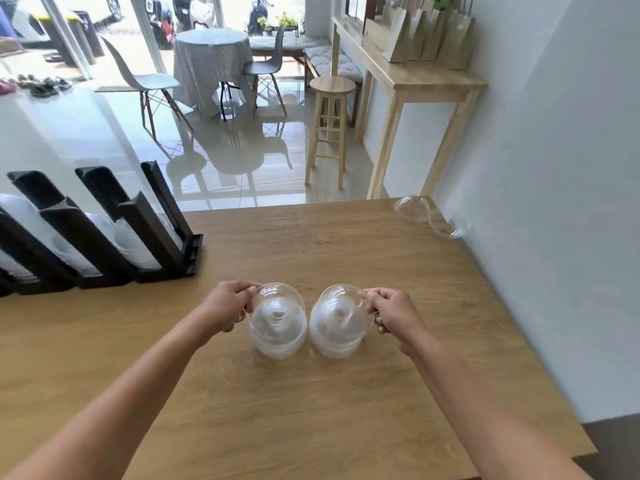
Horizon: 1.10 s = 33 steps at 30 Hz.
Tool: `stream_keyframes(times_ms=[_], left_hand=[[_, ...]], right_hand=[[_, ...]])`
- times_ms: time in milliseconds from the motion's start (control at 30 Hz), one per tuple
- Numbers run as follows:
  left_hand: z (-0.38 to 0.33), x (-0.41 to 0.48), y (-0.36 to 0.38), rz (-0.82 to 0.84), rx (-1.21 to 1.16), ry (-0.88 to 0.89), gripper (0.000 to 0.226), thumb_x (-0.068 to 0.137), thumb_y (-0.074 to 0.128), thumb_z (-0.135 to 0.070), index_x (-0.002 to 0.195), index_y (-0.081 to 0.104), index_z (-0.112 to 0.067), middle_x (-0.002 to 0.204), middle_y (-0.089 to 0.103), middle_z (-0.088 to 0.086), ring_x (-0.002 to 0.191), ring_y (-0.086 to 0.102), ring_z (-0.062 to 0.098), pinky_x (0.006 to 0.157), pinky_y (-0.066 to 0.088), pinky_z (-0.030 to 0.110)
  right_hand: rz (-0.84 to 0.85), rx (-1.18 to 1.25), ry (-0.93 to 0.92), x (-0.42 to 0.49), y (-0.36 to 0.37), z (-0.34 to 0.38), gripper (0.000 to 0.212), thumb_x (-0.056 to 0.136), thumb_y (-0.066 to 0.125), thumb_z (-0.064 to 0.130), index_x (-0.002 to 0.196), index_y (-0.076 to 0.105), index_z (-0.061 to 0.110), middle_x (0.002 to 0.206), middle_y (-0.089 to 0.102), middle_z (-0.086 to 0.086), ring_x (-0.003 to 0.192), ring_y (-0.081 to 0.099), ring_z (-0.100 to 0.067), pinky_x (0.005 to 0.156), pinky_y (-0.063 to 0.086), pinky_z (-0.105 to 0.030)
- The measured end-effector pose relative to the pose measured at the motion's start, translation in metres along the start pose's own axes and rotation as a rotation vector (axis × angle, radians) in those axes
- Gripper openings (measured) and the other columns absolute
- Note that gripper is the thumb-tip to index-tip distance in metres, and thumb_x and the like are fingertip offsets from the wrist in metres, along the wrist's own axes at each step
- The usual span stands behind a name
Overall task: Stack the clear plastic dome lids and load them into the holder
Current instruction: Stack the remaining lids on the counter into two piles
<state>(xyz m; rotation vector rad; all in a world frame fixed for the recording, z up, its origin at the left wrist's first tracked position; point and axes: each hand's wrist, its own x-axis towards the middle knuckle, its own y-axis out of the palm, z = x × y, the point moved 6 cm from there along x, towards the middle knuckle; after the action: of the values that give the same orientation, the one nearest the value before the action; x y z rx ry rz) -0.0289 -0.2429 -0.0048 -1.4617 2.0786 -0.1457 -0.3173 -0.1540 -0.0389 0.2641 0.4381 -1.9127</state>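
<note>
Two stacks of clear plastic dome lids stand side by side on the wooden table (346,410). My left hand (230,304) grips the left stack (278,323) at its left rim. My right hand (393,311) grips the right stack (337,323) at its right rim. The two stacks almost touch in the middle. The black slanted holder (145,230) stands at the table's left, with white and clear lids in its channels. Two loose dome lids (414,208) (448,224) lie at the far right corner, against the wall.
A white wall (554,202) runs along the table's right edge. The table's far edge drops to a tiled floor with a wooden stool (330,126), chairs and a covered round table. Bare wood lies between the stacks and the holder.
</note>
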Motion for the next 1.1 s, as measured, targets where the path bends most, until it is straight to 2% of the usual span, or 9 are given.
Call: stream_keyframes(times_ms=[467, 500, 567, 633, 700, 800, 900, 1033, 1100], left_hand=[[0.034, 0.021, 0.015, -0.044, 0.094, -0.002, 0.020, 0.099, 0.049, -0.028, 0.102, 0.069, -0.027, 0.069, 0.061, 0.000, 0.047, 0.045, 0.013, 0.039, 0.031, 0.021], [0.034, 0.021, 0.014, -0.052, 0.121, 0.006, 0.020, 0.098, 0.049, -0.032, 0.104, 0.068, -0.028, 0.072, 0.064, -0.003, 0.050, 0.051, 0.014, 0.042, 0.035, 0.023], [0.031, 0.017, 0.011, -0.110, 0.215, 0.053, 0.028, 0.096, 0.048, -0.046, 0.114, 0.064, -0.032, 0.095, 0.067, -0.005, 0.076, 0.065, 0.017, 0.060, 0.049, 0.029], [0.025, 0.010, 0.009, -0.176, 0.306, 0.168, 0.050, 0.087, 0.039, -0.071, 0.125, 0.055, -0.042, 0.119, 0.055, -0.005, 0.099, 0.059, 0.011, 0.083, 0.050, 0.037], [0.020, -0.001, 0.016, -0.122, 0.316, 0.316, 0.066, 0.075, 0.036, -0.086, 0.133, 0.042, -0.055, 0.129, 0.040, -0.008, 0.116, 0.044, 0.009, 0.096, 0.041, 0.040], [0.022, -0.015, 0.038, 0.012, 0.435, 0.466, 0.088, 0.060, 0.055, -0.089, 0.138, 0.023, -0.063, 0.148, 0.019, -0.017, 0.137, 0.017, 0.010, 0.108, 0.023, 0.047], [0.026, -0.019, 0.047, 0.001, 0.498, 0.538, 0.094, 0.056, 0.064, -0.083, 0.137, 0.024, -0.061, 0.152, 0.021, -0.017, 0.140, 0.018, 0.010, 0.112, 0.021, 0.046], [0.025, -0.016, 0.049, -0.058, 0.462, 0.567, 0.081, 0.063, 0.071, -0.064, 0.133, 0.030, -0.058, 0.138, 0.027, -0.029, 0.130, 0.029, 0.002, 0.107, 0.033, 0.039], [0.026, -0.015, 0.050, -0.061, 0.461, 0.562, 0.081, 0.063, 0.072, -0.061, 0.133, 0.032, -0.057, 0.138, 0.029, -0.027, 0.129, 0.031, 0.002, 0.105, 0.037, 0.038]], right_hand=[[-0.063, -0.081, -0.026, -0.007, 0.003, -0.008, 0.017, 0.097, 0.054, 0.013, 0.089, 0.070, 0.011, 0.062, 0.053, 0.002, 0.043, 0.038, -0.007, 0.039, 0.033, -0.023], [-0.074, -0.086, -0.031, -0.007, 0.004, -0.008, 0.017, 0.096, 0.055, 0.013, 0.088, 0.070, 0.010, 0.062, 0.054, 0.003, 0.042, 0.040, -0.006, 0.039, 0.033, -0.021], [-0.107, -0.125, -0.046, -0.008, 0.003, -0.008, 0.017, 0.095, 0.056, 0.015, 0.088, 0.071, 0.011, 0.064, 0.059, 0.006, 0.044, 0.046, 0.000, 0.043, 0.036, -0.016], [-0.151, -0.174, -0.079, -0.009, 0.003, -0.006, 0.014, 0.094, 0.058, 0.020, 0.090, 0.070, 0.016, 0.073, 0.066, 0.007, 0.059, 0.058, -0.003, 0.054, 0.045, -0.019], [-0.194, -0.208, -0.134, -0.013, 0.001, -0.004, 0.014, 0.094, 0.059, 0.031, 0.098, 0.067, 0.021, 0.087, 0.069, 0.003, 0.081, 0.066, -0.015, 0.074, 0.054, -0.031], [-0.144, -0.316, -0.303, -0.024, 0.008, 0.003, 0.056, 0.082, 0.059, 0.063, 0.124, 0.057, 0.027, 0.111, 0.057, 0.004, 0.101, 0.058, -0.010, 0.087, 0.051, -0.029], [-0.016, -0.622, -0.484, -0.035, 0.027, 0.007, 0.087, 0.068, 0.056, 0.081, 0.141, 0.037, 0.038, 0.133, 0.043, 0.011, 0.120, 0.043, -0.004, 0.098, 0.039, -0.029], [0.019, -0.831, -0.573, -0.036, 0.042, 0.001, 0.089, 0.073, 0.060, 0.072, 0.147, 0.024, 0.041, 0.148, 0.034, 0.011, 0.135, 0.034, -0.009, 0.110, 0.033, -0.038], [0.004, -0.876, -0.608, -0.036, 0.043, 0.000, 0.087, 0.074, 0.059, 0.070, 0.148, 0.022, 0.040, 0.149, 0.033, 0.010, 0.137, 0.032, -0.009, 0.112, 0.032, -0.038]])
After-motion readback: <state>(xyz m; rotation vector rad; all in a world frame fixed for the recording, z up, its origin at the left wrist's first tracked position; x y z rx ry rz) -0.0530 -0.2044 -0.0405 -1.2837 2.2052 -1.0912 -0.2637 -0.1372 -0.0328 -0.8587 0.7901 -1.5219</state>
